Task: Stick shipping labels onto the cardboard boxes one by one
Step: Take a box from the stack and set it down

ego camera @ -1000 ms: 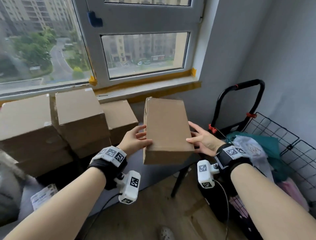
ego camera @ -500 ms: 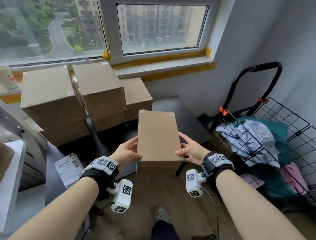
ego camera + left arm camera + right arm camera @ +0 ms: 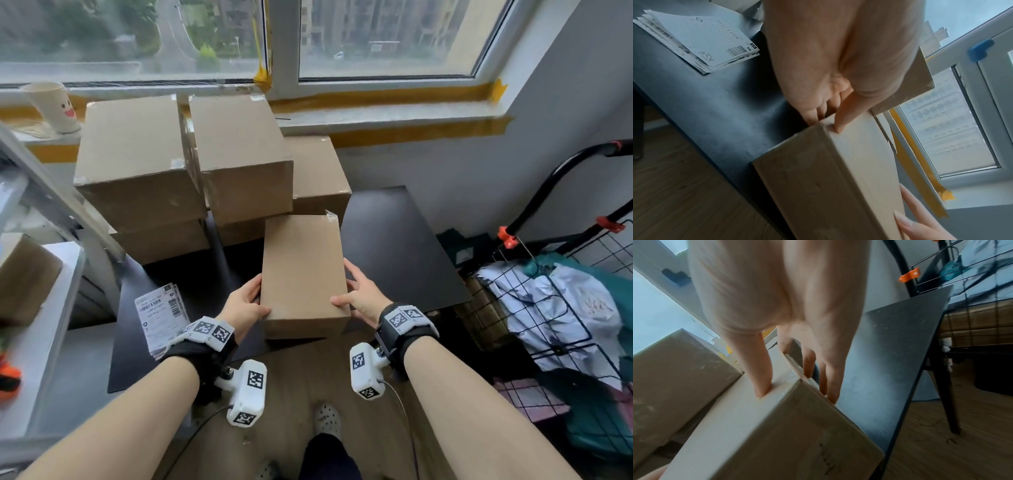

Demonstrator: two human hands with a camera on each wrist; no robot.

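The box (image 3: 303,274) is sitting lengthwise at the near edge of the counter (image 3: 394,246), its plain brown top facing up and bare of any label. The left hand (image 3: 245,306) is gripping its left side, thumb on the top edge and fingers curled down the wall; the right hand (image 3: 363,298) is doing the same on the right side, thumb (image 3: 761,378) pressing near the front corner. From the wrist views I cannot quite tell whether the bottom is resting fully on the counter or just lifting off it.

It is looking like stiff corrugated card with square corners and a matte, slightly scuffed skin, so it should be taking a firm squeeze without buckling and not sliding in dry palms. Judging by how easily two hands are managing it, it is probably light. The long side walls are the sensible place to be holding, leaving the flat top free for sticking.

Just left of it, the labels (image 3: 161,318) are lying in a loose fanned stack, thin white paper with barcodes. Behind, more boxes (image 3: 191,164) are standing piled against the window sill, their tops plain too. A paper cup (image 3: 53,106) is standing on the sill, and a wire cart (image 3: 565,308) of clothes is waiting at the right.
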